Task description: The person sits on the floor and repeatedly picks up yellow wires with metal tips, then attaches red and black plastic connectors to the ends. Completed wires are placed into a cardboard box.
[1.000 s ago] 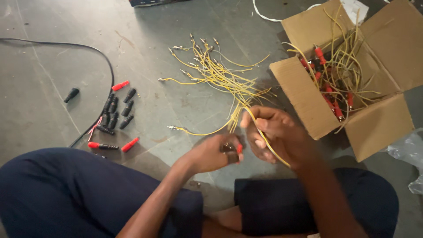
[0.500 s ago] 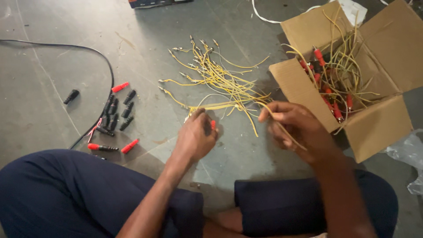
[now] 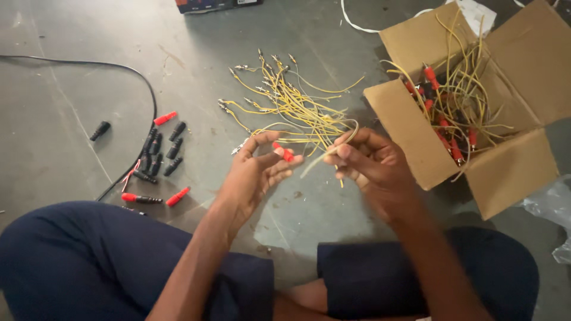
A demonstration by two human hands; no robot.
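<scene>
So the left hand is pinching a small red plastic plug sleeve between thumb and fingertips, other fingers loosely spread. The right hand is closed around a thin yellow wire that runs across to the sleeve, both held up just above the grey concrete floor. Right behind the hands lies a loose pile of yellow wires with metal tips. Off to the right there's an open cardboard box stuffed with more yellow wires and red plugs. Over on the left, a little cluster of black and red plug sleeves sits beside a black cable.
</scene>
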